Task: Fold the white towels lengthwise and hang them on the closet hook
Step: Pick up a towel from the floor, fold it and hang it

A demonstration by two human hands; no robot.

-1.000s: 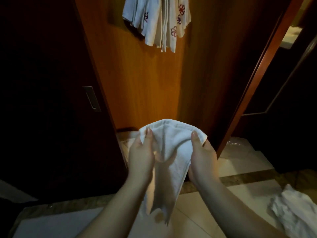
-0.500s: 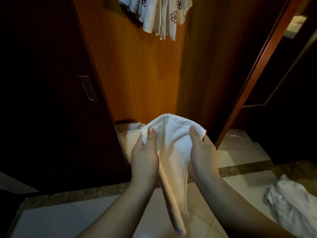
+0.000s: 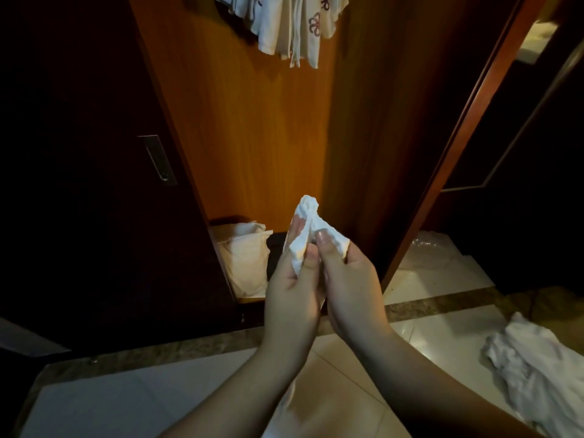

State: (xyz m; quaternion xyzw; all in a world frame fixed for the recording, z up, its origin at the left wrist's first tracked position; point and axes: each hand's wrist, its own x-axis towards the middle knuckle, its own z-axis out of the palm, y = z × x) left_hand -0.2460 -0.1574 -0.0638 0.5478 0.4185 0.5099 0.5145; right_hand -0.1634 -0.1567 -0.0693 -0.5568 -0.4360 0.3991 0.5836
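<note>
White towel (image 3: 306, 230) pinched by fingers of two hands, left hand (image 3: 292, 289), right hand (image 3: 350, 284)

Held towel (image 3: 306, 230): white cloth, soft, matt, crumpled where both hands pinch it
Hanging towels (image 3: 294, 30): white cloth, matt, red flower pattern, printed or stitched
Closet panel (image 3: 252, 128): orange-brown wood, visible grain, smooth with a low sheen
Dark door (image 3: 79, 153): very dark wood or veneer, finish hard to judge in the shadow
Door handle plate (image 3: 157, 160): metal, dull grey
Floor tiles (image 3: 436, 279): pale stone or ceramic, glossy, with a mottled brown border strip
Towel on floor (image 3: 537, 371): white cloth, rumpled, matt
Bag in closet (image 3: 246, 263): off-white cloth, matt
</note>
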